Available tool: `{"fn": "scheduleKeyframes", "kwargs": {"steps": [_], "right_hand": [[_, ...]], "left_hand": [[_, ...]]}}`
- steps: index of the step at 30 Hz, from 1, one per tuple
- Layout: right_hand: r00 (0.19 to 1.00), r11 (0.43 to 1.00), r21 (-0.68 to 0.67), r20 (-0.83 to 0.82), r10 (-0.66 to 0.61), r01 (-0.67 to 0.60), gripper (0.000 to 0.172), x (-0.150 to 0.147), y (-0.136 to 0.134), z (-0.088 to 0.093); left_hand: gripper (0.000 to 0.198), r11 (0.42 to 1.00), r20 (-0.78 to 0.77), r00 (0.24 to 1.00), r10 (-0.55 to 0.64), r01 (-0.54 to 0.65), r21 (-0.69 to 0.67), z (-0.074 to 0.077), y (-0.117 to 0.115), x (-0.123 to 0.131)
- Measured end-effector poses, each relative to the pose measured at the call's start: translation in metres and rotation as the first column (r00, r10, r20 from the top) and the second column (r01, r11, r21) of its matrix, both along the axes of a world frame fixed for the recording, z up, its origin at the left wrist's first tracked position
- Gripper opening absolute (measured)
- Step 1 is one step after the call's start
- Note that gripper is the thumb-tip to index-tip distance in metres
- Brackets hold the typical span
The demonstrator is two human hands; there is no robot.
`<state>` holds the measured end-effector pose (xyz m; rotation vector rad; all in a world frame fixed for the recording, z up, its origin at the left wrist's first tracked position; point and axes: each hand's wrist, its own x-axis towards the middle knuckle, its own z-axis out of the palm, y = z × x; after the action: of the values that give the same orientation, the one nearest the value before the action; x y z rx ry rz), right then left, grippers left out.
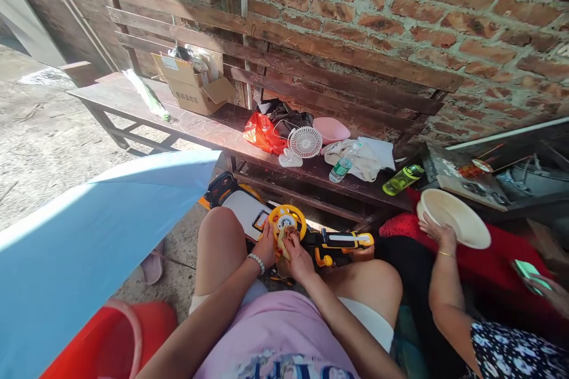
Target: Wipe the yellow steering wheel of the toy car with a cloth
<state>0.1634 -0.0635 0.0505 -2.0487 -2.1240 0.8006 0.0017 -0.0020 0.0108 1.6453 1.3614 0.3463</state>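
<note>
Between my knees sits a toy vehicle with a yellow steering wheel (pixel 299 211) and a black-and-yellow arm (pixel 347 240). My left hand (pixel 265 249), with a beaded bracelet at the wrist, is at the wheel's lower left; its fingers are partly hidden and what they hold is unclear. My right hand (pixel 297 253) is closed on a pale, brownish item (pixel 284 244) in front of the wheel. That item looks like food, though it is too small to name surely. Both hands are close together.
A wooden bench (pixel 208 136) holds a cardboard box (pixel 186 86), red bag (pixel 263 132), white fan (pixel 304 142) and bottles. At right, a person's hand (pixel 438 231) holds a cream basin (pixel 457 219). Blue fabric (pixel 89 249) and a red bucket (pixel 155 323) are left.
</note>
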Motion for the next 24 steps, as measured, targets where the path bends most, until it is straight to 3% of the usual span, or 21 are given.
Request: {"fn": "scheduleKeyframes", "kwargs": {"steps": [8, 16, 21, 24], "right_hand": [[1.000, 1.000, 0.002, -0.016, -0.021, 0.021, 0.061, 0.003, 0.005, 0.005], [1.000, 1.000, 0.009, -0.010, 0.008, -0.007, 0.066, 0.004, 0.004, -0.005], [1.000, 1.000, 0.015, 0.007, -0.008, 0.008, 0.059, 0.003, 0.001, -0.004], [0.996, 0.996, 0.042, 0.003, -0.084, 0.084, 0.062, 0.009, -0.003, -0.004]], "left_hand": [[0.116, 1.000, 0.000, 1.000, 0.006, -0.006, -0.014, 0.001, 0.002, -0.002], [0.098, 0.992, 0.156, 0.982, 0.103, -0.114, 0.063, -0.001, 0.018, -0.004], [0.086, 0.971, 0.282, 0.929, 0.239, -0.228, -0.069, -0.004, 0.034, 0.004], [0.077, 0.937, 0.390, 0.854, 0.345, -0.293, -0.189, -0.003, 0.041, 0.013]]}}
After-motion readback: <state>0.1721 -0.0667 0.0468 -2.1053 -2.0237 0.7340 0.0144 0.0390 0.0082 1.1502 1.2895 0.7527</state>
